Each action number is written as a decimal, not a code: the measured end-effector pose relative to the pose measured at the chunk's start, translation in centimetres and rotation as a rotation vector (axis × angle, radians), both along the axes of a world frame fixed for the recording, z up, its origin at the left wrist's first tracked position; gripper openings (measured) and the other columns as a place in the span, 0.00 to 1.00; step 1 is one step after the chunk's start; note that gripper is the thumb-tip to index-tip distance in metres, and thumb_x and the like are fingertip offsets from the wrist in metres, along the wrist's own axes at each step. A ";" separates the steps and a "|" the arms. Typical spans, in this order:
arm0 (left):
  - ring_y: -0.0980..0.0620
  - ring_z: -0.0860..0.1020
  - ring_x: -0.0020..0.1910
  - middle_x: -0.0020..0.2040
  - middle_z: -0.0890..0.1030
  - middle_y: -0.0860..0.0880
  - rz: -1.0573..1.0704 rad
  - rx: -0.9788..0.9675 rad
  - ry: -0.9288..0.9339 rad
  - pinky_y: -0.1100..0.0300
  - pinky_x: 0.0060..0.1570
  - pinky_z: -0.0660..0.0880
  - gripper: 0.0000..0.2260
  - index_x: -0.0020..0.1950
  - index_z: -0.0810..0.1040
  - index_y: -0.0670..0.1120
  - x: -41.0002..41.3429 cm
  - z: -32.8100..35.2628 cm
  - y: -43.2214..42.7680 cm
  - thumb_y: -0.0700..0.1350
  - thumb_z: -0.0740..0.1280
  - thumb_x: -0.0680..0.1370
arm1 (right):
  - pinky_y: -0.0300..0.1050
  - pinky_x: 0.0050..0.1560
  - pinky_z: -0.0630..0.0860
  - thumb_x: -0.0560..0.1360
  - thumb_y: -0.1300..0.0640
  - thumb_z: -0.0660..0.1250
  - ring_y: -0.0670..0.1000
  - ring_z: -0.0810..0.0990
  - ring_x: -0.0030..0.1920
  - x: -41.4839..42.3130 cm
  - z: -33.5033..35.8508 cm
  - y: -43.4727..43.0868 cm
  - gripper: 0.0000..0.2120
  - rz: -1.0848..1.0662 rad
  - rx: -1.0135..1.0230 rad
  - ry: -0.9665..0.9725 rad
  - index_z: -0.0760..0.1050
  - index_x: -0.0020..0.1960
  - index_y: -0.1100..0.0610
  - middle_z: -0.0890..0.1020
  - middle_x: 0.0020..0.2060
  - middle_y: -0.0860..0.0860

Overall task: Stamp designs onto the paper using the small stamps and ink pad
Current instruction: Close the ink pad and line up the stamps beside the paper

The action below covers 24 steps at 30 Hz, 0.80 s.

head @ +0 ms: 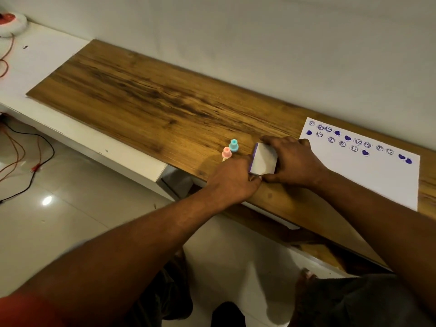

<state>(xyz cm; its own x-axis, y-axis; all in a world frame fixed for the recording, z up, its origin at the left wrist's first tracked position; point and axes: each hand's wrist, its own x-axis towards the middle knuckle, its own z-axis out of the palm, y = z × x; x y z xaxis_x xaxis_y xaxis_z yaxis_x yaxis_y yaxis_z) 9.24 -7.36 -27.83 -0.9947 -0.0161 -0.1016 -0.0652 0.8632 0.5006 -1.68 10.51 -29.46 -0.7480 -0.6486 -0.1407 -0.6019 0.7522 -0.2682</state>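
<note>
A small white ink pad case (263,159) with a purple edge lies on the wooden board (146,90), held between both hands. My left hand (232,181) grips its near left corner. My right hand (293,160) wraps over its right side. Just left of the case stand two small stamps, a teal stamp (233,145) and a pink stamp (226,153), both upright. To the right lies the white paper (377,175), with rows of purple smiley faces and hearts along its far edge.
The board rests on a white bench (47,57) against a pale wall. A round white and red object (11,22) sits at the bench's far left. Red and black cables (35,147) trail across the tiled floor below. My legs show under the board.
</note>
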 end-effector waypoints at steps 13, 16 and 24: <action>0.58 0.81 0.38 0.32 0.80 0.57 0.202 0.063 0.243 0.56 0.44 0.80 0.26 0.75 0.74 0.54 -2.9 3.7 -5.3 0.59 0.71 0.78 | 0.66 0.71 0.58 0.63 0.30 0.76 0.57 0.66 0.76 -9.1 -0.8 0.2 0.56 -0.255 -0.133 -0.065 0.52 0.81 0.45 0.71 0.75 0.47; 0.60 0.78 0.35 0.31 0.79 0.58 0.237 0.043 0.201 0.58 0.40 0.77 0.26 0.74 0.75 0.54 -3.5 3.0 -6.4 0.59 0.72 0.78 | 0.67 0.72 0.58 0.63 0.30 0.76 0.57 0.66 0.76 -9.7 -0.9 0.2 0.56 -0.261 -0.141 -0.105 0.51 0.81 0.44 0.69 0.76 0.48; 0.53 0.82 0.51 0.48 0.85 0.54 0.275 0.031 -0.020 0.54 0.52 0.78 0.26 0.71 0.78 0.54 -4.5 1.7 -9.0 0.65 0.70 0.77 | 0.67 0.73 0.62 0.64 0.33 0.78 0.59 0.67 0.75 -10.6 -0.9 0.3 0.57 -0.283 -0.137 -0.170 0.48 0.82 0.44 0.67 0.77 0.49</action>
<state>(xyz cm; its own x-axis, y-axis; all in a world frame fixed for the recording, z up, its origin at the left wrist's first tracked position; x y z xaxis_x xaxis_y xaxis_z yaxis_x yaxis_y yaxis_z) 4.77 -16.36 -26.16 -0.9511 -0.2820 -0.1259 -0.3052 0.7959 0.5229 -12.24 10.86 -30.34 -0.8740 -0.4410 -0.2042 -0.3134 0.8326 -0.4568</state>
